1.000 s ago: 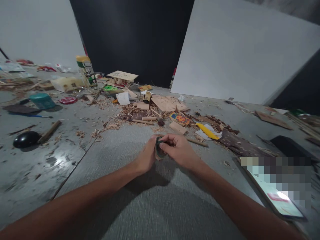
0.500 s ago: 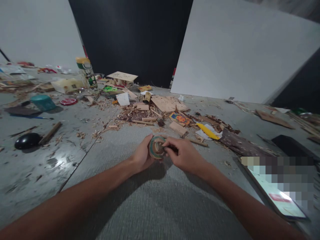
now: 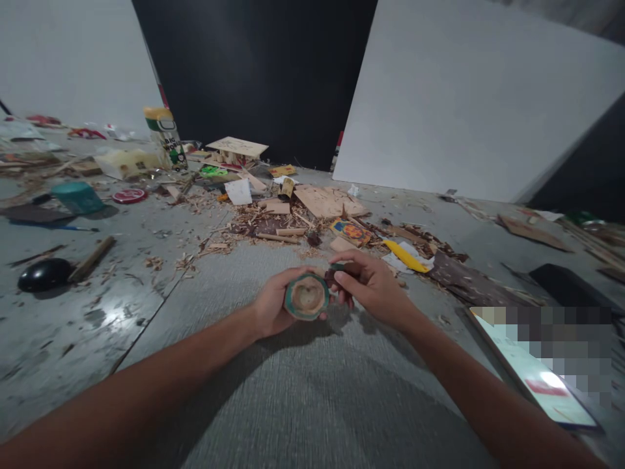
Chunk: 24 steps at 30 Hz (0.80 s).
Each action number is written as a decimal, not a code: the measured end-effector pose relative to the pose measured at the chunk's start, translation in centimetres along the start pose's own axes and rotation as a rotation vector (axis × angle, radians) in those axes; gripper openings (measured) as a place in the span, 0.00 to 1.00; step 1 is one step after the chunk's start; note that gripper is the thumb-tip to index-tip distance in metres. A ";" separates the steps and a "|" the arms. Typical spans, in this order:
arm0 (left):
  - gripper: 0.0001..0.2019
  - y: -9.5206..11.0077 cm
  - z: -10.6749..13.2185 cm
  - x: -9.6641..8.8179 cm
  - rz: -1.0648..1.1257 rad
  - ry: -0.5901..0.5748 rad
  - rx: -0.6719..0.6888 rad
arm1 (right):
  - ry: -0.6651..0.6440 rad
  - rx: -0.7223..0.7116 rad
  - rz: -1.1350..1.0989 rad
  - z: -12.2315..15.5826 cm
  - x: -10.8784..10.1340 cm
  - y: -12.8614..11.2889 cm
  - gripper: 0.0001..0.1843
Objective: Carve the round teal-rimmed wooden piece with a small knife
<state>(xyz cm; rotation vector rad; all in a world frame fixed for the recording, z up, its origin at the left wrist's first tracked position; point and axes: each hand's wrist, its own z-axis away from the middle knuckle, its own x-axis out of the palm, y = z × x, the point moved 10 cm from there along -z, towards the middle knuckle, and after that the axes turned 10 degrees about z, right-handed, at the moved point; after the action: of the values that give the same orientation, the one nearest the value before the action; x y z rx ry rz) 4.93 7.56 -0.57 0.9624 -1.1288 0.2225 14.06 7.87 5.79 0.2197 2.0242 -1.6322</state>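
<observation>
My left hand (image 3: 268, 306) is closed around a small round wooden container (image 3: 291, 301) with a teal rim, tilted so that its hollow, bare-wood inside faces me. Just to its right, my right hand (image 3: 374, 286) grips a small lid (image 3: 334, 274), dark with a teal edge and seen nearly side-on. Fingers partly cover the lid, and it sits very close to the container's right rim. Both hands are above the grey floor.
Wood shavings and scraps (image 3: 293, 232) lie ahead, with a yellow-handled tool (image 3: 405, 256) to their right. At right are a lit phone (image 3: 530, 378) and a dark bark strip (image 3: 478, 280). A black dome-shaped thing (image 3: 45, 275) and a teal container (image 3: 78, 197) stand left.
The lid has come off the container and moved right in my right hand. The container's hollow inside now shows, where earlier the striped lid covered it.
</observation>
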 end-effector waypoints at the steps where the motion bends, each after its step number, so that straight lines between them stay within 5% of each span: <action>1: 0.12 0.0 0.1 0.3 -0.055 -0.007 0.009 | -0.007 -0.019 -0.011 0.1 0.2 -0.2 0.10; 12: 0.07 0.5 0.2 -0.5 -0.206 0.125 0.073 | -0.012 -0.102 0.288 0.4 0.8 -1.9 0.09; 20: 0.04 0.8 0.2 -1.1 -0.176 0.169 0.134 | -0.079 -0.347 0.618 1.3 1.2 -4.7 0.19; 24: 0.04 0.9 0.2 -0.6 -0.184 0.147 0.164 | -0.004 -0.476 0.802 1.7 1.2 -5.4 0.17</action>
<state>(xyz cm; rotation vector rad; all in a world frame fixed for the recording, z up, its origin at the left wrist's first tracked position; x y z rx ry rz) 3.96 8.16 -0.57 1.1695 -0.8913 0.2347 11.20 4.64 9.65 0.7296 1.8842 -0.6464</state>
